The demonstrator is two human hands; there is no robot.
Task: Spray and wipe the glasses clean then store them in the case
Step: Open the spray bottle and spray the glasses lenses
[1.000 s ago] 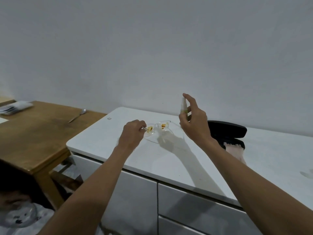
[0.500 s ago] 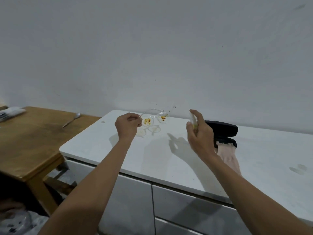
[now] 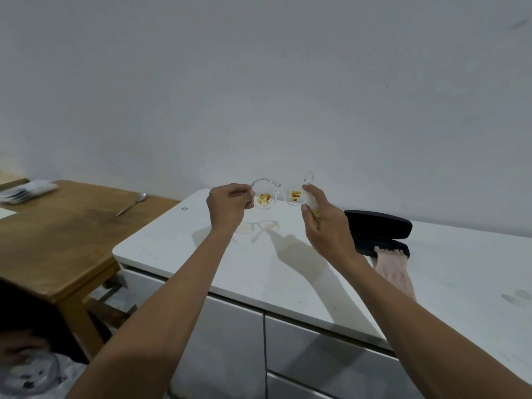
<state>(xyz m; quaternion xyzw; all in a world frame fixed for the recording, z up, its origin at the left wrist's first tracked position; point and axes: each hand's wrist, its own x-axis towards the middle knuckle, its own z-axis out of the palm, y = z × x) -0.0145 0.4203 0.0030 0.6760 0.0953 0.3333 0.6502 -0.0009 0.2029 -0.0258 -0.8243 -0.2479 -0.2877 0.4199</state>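
The glasses are still dirty, with orange spots on both lenses. The left hand pinches one end and holds them up in the air above the white table's back left corner. They stretch from side to side, arms poking toward the wall. The right hand grips the spray, aimed at the right lens. Wiping comes later. The case lies open near the back edge, cloth hanging out.
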